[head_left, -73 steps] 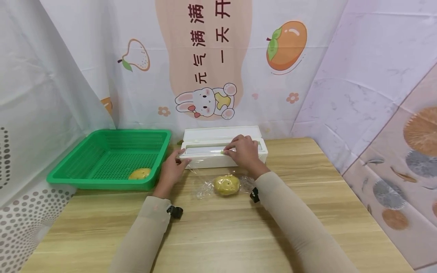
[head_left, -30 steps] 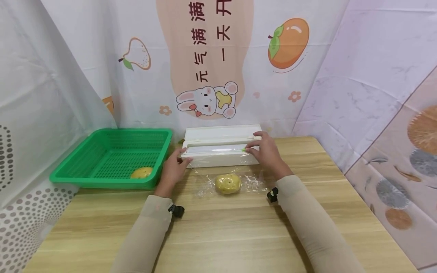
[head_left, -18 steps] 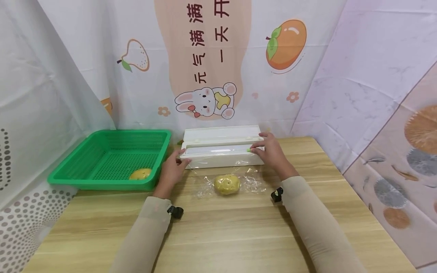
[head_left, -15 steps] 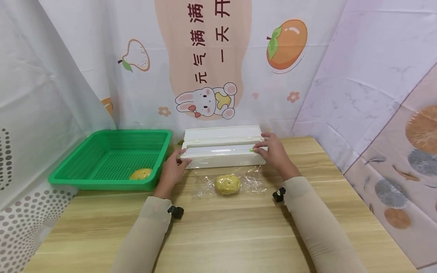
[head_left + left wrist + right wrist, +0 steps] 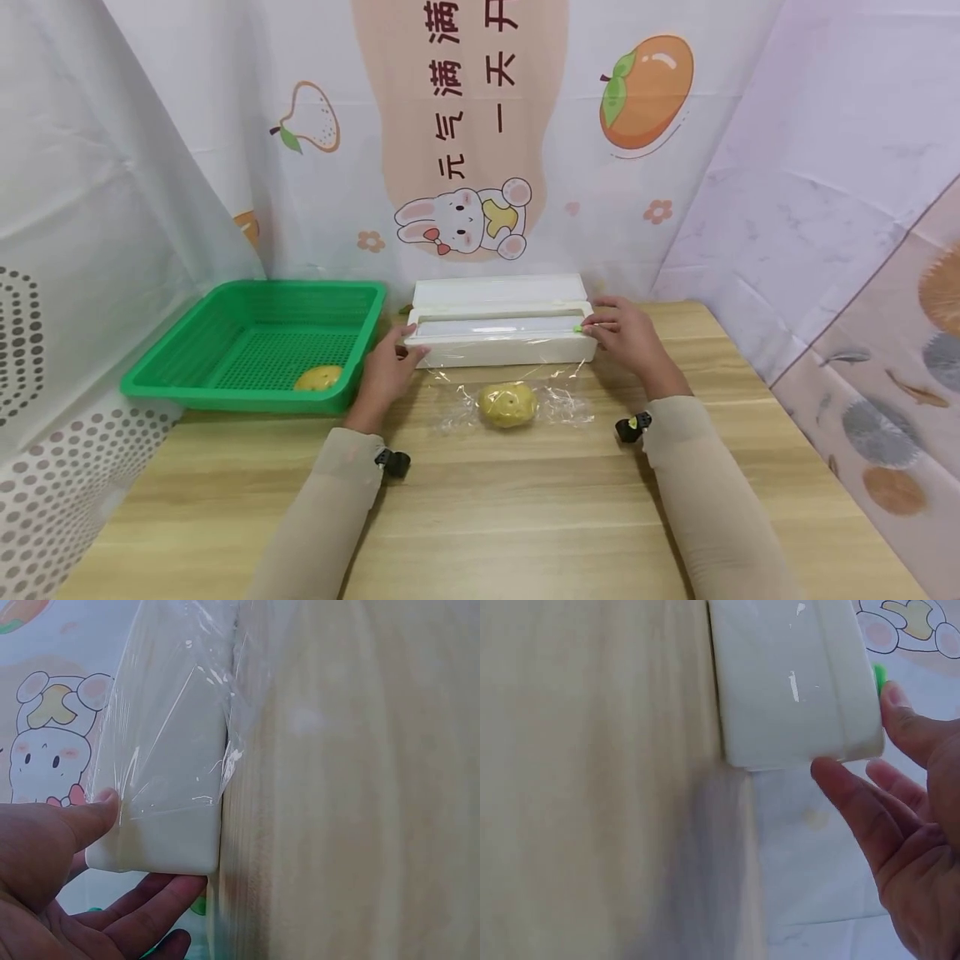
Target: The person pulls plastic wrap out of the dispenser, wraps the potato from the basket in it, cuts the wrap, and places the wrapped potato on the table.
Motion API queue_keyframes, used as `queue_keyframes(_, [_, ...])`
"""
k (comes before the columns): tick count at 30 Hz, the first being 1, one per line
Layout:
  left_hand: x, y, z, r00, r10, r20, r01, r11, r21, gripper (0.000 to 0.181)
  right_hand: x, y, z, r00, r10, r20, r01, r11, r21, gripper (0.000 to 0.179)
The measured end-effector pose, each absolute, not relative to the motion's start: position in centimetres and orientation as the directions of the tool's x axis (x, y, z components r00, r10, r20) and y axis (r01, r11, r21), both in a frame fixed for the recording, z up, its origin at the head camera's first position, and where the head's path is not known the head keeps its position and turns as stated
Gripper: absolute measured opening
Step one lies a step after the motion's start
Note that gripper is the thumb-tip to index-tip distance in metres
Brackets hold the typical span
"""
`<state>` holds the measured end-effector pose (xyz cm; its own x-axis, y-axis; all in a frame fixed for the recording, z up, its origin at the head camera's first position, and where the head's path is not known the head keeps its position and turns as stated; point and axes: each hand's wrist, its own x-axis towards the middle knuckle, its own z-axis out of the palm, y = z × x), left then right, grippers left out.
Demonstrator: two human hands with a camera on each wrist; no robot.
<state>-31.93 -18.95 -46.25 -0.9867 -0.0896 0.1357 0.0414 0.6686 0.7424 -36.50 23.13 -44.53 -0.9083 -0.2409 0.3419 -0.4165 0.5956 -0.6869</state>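
Observation:
A white cling film box (image 5: 498, 353) stands at the back of the table with its lid raised. My left hand (image 5: 385, 372) grips its left end, thumb on top and fingers beneath the end in the left wrist view. At the box's right end is my right hand (image 5: 632, 340), thumb against the small green cutter slider (image 5: 578, 329), a fingertip at the box's end in the right wrist view. Clear film (image 5: 169, 742) hangs over the box's front and spreads on the table. A yellow potato (image 5: 507, 405) lies before the box, covered by film.
A green plastic basket (image 5: 232, 403) stands left of my left hand with another potato (image 5: 318, 378) inside. Behind the box hangs a printed curtain (image 5: 300, 217). The wooden table (image 5: 510, 517) extends towards me.
My right hand has slid the green slider rightward along the box, from about its middle to its right end. My left hand has kept its hold on the left end.

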Motion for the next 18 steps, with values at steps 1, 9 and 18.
queue_keyframes(1, [-32.01, -18.84, -46.27, -0.986, -0.089, 0.138, 0.044, 0.668, 0.743, 0.055, -36.51, 23.29, -44.60, -0.905, -0.246, 0.346, -0.423, 0.588, -0.689, 0.011])
queue_keyframes(9, [-31.94, -18.65, -45.93, -0.985, -0.099, 0.145, 0.042, 0.671, 0.741, 0.053, -36.56, 23.69, -44.57, -0.884, -0.279, 0.375, -0.467, 0.555, -0.689, 0.005])
queue_keyframes(18, [-31.90, -18.68, -46.07, -0.986, -0.090, 0.141, 0.044, 0.674, 0.738, 0.053, -36.39, 24.04, -45.17, -0.868, -0.267, 0.418, -0.496, 0.507, -0.705, 0.007])
